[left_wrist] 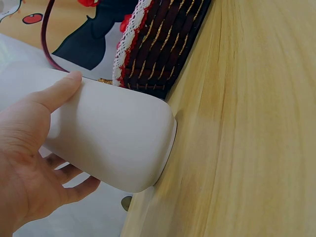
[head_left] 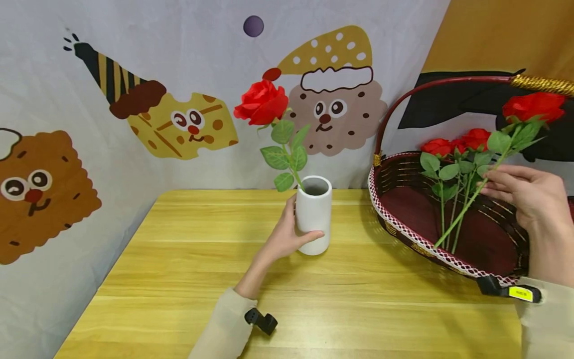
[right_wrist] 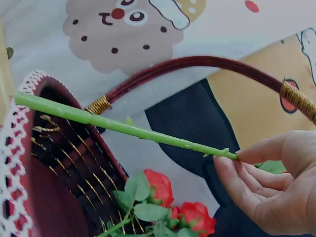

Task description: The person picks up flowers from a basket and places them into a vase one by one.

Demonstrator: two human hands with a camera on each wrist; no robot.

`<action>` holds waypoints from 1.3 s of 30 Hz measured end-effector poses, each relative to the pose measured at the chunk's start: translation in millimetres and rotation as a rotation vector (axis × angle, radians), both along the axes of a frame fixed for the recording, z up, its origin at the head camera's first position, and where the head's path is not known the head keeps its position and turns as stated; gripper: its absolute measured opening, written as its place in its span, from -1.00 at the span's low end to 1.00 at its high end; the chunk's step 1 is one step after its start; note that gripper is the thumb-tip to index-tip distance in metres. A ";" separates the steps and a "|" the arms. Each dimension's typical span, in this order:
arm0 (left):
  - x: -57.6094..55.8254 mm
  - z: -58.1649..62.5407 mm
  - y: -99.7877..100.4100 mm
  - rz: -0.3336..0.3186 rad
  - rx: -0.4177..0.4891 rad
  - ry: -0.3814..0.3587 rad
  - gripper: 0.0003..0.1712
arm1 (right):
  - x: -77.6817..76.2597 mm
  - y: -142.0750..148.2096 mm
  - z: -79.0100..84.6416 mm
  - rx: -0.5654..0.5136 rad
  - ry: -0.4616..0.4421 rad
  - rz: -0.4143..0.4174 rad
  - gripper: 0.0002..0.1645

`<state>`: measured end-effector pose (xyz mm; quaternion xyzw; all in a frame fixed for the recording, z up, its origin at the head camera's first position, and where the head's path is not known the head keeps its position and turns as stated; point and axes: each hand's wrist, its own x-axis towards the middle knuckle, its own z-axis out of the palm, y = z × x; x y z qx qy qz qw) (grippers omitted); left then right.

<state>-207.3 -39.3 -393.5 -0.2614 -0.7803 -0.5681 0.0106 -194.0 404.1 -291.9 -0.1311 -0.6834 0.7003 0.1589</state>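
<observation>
I'm seeing the left hand (head_left: 289, 232) gripping the white vase (head_left: 315, 217) on the table (head_left: 179, 279), the right hand (head_left: 535, 194) pinching a red rose (head_left: 533, 106) by its stem above the basket (head_left: 408, 209); a yellow label (head_left: 521, 293) is looking illegible.

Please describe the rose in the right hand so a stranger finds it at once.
On the wooden table stands a dark red basket. There, the right hand pinches this red rose by its green stem. In the head view, its flower shows above the roses in the basket.
</observation>
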 end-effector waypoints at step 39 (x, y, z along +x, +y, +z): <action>-11.6 -19.3 1.2 -0.001 0.022 -0.001 0.21 | 8.2 -80.4 6.5 0.347 0.049 0.390 -0.93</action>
